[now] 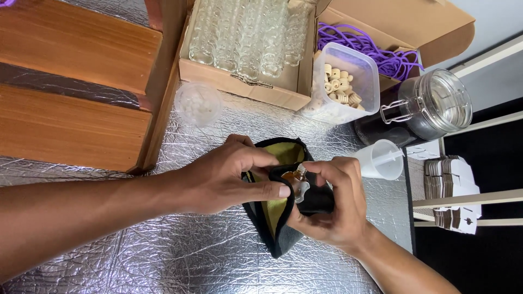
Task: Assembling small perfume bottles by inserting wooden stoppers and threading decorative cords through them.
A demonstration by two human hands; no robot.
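Note:
A small black pouch (280, 231) with a yellow-green lining lies open on the silver foil surface at the middle. My left hand (229, 174) grips the pouch's near rim, thumb across the opening. My right hand (332, 201) holds the pouch's right side and pinches a small clear glass bottle (298, 182) with amber liquid at the mouth of the pouch. The bottle's lower part is hidden behind my fingers and the pouch.
A cardboard box (239, 81) of empty glass bottles stands at the back. Beside it are a clear tub of wooden corks (343, 84), purple cord (381, 51), a clip-top glass jar (436, 106), a plastic funnel (381, 159), a small round container (198, 103) and folded white cartons (449, 188).

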